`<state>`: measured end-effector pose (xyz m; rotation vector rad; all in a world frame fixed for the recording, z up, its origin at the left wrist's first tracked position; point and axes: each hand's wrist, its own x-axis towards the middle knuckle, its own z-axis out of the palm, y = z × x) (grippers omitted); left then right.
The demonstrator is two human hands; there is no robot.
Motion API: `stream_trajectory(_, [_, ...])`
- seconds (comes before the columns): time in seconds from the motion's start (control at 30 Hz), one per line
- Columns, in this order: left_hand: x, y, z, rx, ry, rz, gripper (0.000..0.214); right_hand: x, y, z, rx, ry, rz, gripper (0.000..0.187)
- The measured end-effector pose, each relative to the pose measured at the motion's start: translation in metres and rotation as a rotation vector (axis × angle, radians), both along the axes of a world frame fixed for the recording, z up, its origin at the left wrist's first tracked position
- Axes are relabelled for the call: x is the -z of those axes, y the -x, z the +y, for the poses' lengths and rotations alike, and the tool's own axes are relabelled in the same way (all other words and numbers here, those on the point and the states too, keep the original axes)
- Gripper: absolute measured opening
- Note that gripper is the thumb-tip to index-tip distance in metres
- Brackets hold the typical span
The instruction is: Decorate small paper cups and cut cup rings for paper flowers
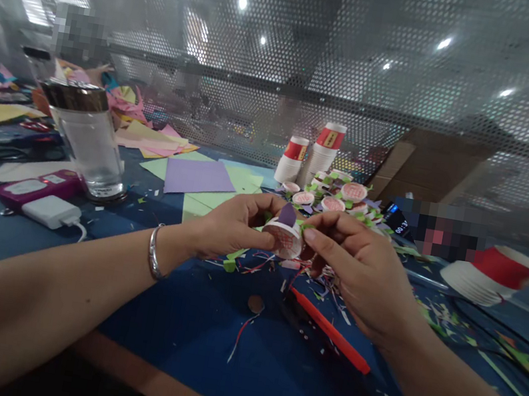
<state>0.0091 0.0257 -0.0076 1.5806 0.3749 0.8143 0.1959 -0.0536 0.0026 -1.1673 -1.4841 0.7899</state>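
Blue flat tabletop [191, 334] bears small green paper scraps [229, 264]. Left hand [234, 223] and right hand [359, 268] pinch a round white paper cup base [288, 245].

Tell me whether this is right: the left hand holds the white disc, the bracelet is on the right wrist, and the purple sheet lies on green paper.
One error: the head view shows the bracelet on the left wrist. The left hand does hold the white disc, and the purple sheet lies on green paper.
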Motion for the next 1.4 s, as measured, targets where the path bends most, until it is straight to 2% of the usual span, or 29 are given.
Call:
stream_trajectory(0.27, [-0.0007,0.0016,-0.0012,-0.001,-0.003,-0.002,0.025,0.0038,-0.0004,0.0018,-0.075,0.103,0.081,0.021])
stream_trajectory(0.77, [-0.0024,0.0013,-0.0066,-0.003,0.076,-0.032,0.026,0.0047,0.0042,0.0015,-0.115,0.107,0.156,0.024])
stream_trajectory(1.13, [-0.0013,0.0018,-0.0039,0.008,0.041,-0.005,0.027,0.0065,0.0056,-0.0004,-0.1,0.111,0.191,0.025])
stream_trajectory(1.4, [-0.0022,0.0015,-0.0051,0.02,0.039,-0.011,0.027,0.0048,0.0079,0.0013,-0.139,0.119,0.249,0.024])
